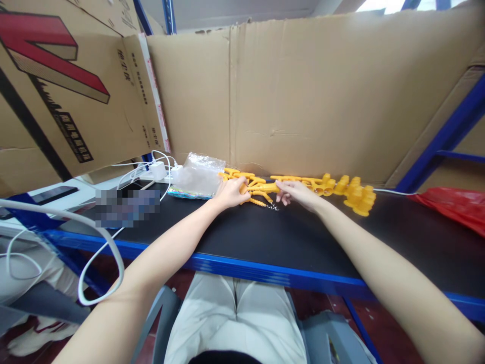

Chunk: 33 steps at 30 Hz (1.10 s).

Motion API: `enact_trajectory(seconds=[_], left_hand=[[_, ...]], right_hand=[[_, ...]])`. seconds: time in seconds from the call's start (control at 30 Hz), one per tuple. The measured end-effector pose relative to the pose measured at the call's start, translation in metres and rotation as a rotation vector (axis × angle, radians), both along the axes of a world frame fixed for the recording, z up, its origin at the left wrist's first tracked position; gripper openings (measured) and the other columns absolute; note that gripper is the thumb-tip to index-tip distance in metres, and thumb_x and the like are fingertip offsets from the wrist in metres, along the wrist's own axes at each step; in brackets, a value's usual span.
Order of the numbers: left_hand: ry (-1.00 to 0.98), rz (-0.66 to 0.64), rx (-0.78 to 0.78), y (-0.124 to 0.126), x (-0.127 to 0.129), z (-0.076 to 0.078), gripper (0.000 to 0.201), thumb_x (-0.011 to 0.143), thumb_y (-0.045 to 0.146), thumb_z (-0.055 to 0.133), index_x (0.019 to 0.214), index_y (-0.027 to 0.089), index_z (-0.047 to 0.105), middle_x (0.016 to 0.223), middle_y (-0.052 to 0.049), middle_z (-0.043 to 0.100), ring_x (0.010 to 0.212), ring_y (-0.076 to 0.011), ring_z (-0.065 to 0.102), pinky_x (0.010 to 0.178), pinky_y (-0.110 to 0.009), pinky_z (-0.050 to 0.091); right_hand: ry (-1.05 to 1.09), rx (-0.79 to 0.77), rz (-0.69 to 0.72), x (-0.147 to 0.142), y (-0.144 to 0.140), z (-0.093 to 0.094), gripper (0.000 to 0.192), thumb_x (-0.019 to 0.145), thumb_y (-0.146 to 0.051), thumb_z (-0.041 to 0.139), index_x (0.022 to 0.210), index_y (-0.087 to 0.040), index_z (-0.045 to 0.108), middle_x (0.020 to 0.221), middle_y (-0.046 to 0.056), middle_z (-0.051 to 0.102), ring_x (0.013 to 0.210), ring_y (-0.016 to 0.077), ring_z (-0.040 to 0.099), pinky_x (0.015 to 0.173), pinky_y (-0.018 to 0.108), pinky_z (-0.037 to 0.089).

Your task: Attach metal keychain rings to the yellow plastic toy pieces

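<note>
Black counter (265, 237), cardboard wall behind. Left to right: charger cables, clear bag (197, 174), left hand (231, 193) fingers closed on yellow plastic piece (261, 188), right hand (297, 194) fingers pinching its other end; yellow parts row (354, 194). Step: apparently joining or separating; next needs steady counter-grip.

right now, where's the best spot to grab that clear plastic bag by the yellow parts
Probably the clear plastic bag by its puffed upper edge, pinched from the front and above. It lies on the black table against the cardboard wall, so the back is blocked. The left hand, gripping the yellow parts, is nearest; the white charger crowds the bag's far side.
</note>
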<state>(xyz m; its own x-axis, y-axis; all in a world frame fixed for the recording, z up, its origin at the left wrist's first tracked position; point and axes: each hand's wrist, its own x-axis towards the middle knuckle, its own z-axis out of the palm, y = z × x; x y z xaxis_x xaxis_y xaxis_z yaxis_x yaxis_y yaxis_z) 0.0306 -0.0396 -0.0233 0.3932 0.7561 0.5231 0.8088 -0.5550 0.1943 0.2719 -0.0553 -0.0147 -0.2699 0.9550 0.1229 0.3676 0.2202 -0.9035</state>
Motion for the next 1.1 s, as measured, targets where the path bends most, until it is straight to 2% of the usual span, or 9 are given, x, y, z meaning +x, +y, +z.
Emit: enact_trajectory(seconds=[0.17, 0.23, 0.33, 0.4, 0.5, 0.63, 0.77, 0.93, 1.1], left_hand=[[-0.001, -0.004, 0.007, 0.001, -0.001, -0.001, 0.035, 0.073, 0.034, 0.056, 0.104, 0.020, 0.059, 0.089, -0.006, 0.068, 0.080, -0.0217, 0.062, 0.069, -0.029, 0.043], [-0.004, -0.010, 0.005, 0.002, -0.001, -0.001, 0.034, 0.073, 0.035, 0.055, 0.104, 0.020, 0.060, 0.089, -0.006, 0.068, 0.080, -0.0217, 0.062, 0.069, -0.030, 0.042], [-0.003, -0.013, 0.000, 0.002, -0.002, -0.001, 0.035, 0.073, 0.035, 0.056, 0.104, 0.020, 0.060, 0.089, -0.007, 0.068, 0.080, -0.0218, 0.062, 0.069, -0.030, 0.042], [0.000, -0.012, 0.001, 0.002, -0.001, -0.001, 0.035, 0.073, 0.034, 0.056, 0.104, 0.019, 0.060, 0.089, -0.007, 0.068, 0.080, -0.0219, 0.062, 0.070, -0.030, 0.042], [0.007, -0.013, 0.013, 0.000, -0.001, 0.000, 0.034, 0.073, 0.033, 0.056, 0.104, 0.019, 0.060, 0.088, -0.006, 0.069, 0.080, -0.0218, 0.062, 0.071, -0.030, 0.042], [0.000, -0.020, 0.021, 0.000, 0.000, 0.000, 0.033, 0.073, 0.033, 0.056, 0.103, 0.020, 0.060, 0.087, -0.006, 0.068, 0.079, -0.0213, 0.062, 0.071, -0.030, 0.042], [-0.011, -0.023, 0.018, 0.002, 0.000, 0.000, 0.034, 0.072, 0.033, 0.056, 0.103, 0.019, 0.060, 0.086, -0.006, 0.068, 0.079, -0.0210, 0.062, 0.071, -0.030, 0.042], [-0.006, -0.024, 0.009, 0.002, 0.000, 0.000, 0.036, 0.072, 0.033, 0.056, 0.104, 0.018, 0.060, 0.083, -0.006, 0.067, 0.077, -0.0206, 0.061, 0.069, -0.029, 0.043], [-0.005, -0.022, 0.012, 0.000, 0.001, 0.000, 0.034, 0.072, 0.033, 0.056, 0.103, 0.020, 0.060, 0.083, -0.005, 0.067, 0.075, -0.0200, 0.062, 0.067, -0.029, 0.043]], right_hand=[[-0.064, -0.033, -0.027, 0.001, 0.001, 0.000, 0.049, 0.081, -0.063, 0.050, 0.080, -0.015, 0.057, 0.075, 0.009, 0.067, 0.046, 0.0074, 0.052, 0.042, 0.021, 0.037], [-0.078, -0.007, -0.008, 0.005, 0.002, 0.000, 0.047, 0.078, -0.057, 0.059, 0.099, -0.015, 0.060, 0.090, 0.010, 0.068, 0.053, 0.0084, 0.057, 0.046, 0.021, 0.040], [-0.047, 0.063, 0.040, 0.011, 0.004, -0.002, 0.063, 0.069, -0.044, 0.072, 0.124, -0.021, 0.051, 0.105, 0.007, 0.065, 0.063, 0.0103, 0.061, 0.054, 0.023, 0.045], [-0.026, 0.089, 0.060, 0.012, 0.005, -0.002, 0.061, 0.067, -0.044, 0.073, 0.120, -0.020, 0.053, 0.101, 0.006, 0.066, 0.062, 0.0104, 0.061, 0.055, 0.025, 0.045], [-0.038, 0.075, 0.062, 0.008, 0.002, -0.001, 0.044, 0.073, -0.053, 0.065, 0.094, -0.015, 0.059, 0.084, 0.007, 0.068, 0.056, 0.0097, 0.058, 0.053, 0.024, 0.042], [-0.071, 0.033, 0.007, 0.001, 0.000, 0.001, 0.051, 0.080, -0.064, 0.049, 0.071, -0.014, 0.054, 0.068, 0.008, 0.066, 0.048, 0.0091, 0.054, 0.048, 0.023, 0.038], [-0.089, -0.015, -0.015, 0.002, 0.001, 0.001, 0.054, 0.081, -0.066, 0.047, 0.085, -0.014, 0.059, 0.080, 0.010, 0.069, 0.051, 0.0103, 0.056, 0.046, 0.023, 0.038], [-0.074, 0.028, 0.055, 0.012, 0.005, -0.002, 0.063, 0.069, -0.050, 0.071, 0.122, -0.021, 0.052, 0.111, 0.008, 0.065, 0.074, 0.0136, 0.065, 0.063, 0.025, 0.047], [-0.060, 0.031, 0.065, 0.009, 0.000, 0.001, 0.051, 0.074, -0.059, 0.062, 0.099, -0.015, 0.061, 0.088, 0.010, 0.070, 0.066, 0.0143, 0.064, 0.065, 0.028, 0.047]])
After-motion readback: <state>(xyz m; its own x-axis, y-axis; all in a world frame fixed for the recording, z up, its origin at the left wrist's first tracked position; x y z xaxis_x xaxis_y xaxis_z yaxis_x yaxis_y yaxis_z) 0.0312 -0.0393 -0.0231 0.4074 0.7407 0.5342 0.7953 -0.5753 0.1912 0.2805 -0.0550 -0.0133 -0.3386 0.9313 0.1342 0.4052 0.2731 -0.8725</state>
